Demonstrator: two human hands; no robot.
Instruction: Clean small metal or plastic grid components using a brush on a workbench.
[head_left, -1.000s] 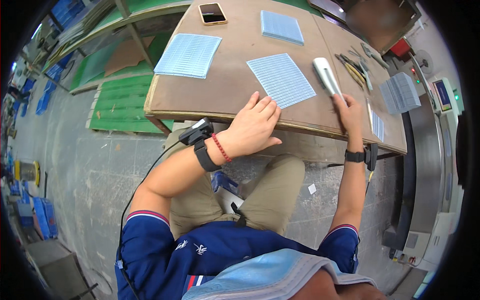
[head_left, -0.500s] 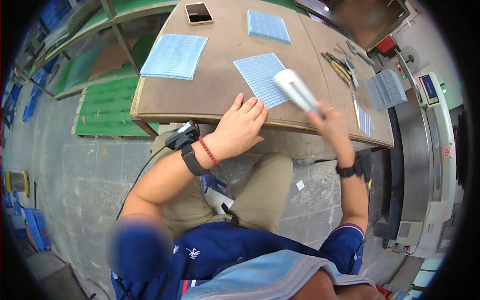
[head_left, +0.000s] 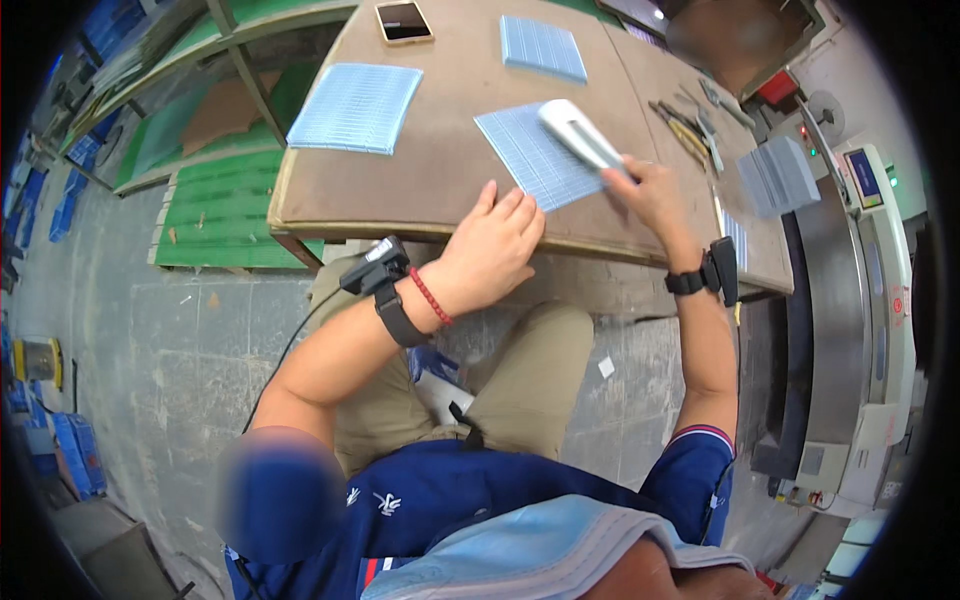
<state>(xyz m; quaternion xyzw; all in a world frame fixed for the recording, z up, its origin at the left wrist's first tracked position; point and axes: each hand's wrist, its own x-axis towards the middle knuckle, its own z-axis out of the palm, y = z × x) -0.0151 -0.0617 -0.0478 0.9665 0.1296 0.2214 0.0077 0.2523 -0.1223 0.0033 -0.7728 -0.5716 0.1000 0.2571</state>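
My right hand [head_left: 652,198] is closed round one end of a long white handheld tool [head_left: 575,130] with a greyish strip along it; its exact kind does not show. The tool's far end lies over a light-blue sheet [head_left: 522,160] marked with a grid of small rectangles, hiding part of its right side. My left hand [head_left: 492,245] rests at the table's front edge, fingers stretched out, its fingertips at the sheet's near left side. It holds nothing that I can see.
On the brown table [head_left: 440,180] lie more light-blue gridded pieces, one left [head_left: 357,108], one far back [head_left: 543,47], and a grey-blue stack [head_left: 778,178] at right. A phone [head_left: 404,22] and several pliers [head_left: 685,135] lie there. A machine stands right.
The white tool has swung up and leftward over the sheet, its far end now farther back. My right hand has moved slightly away from me. My left hand stays by the sheet.
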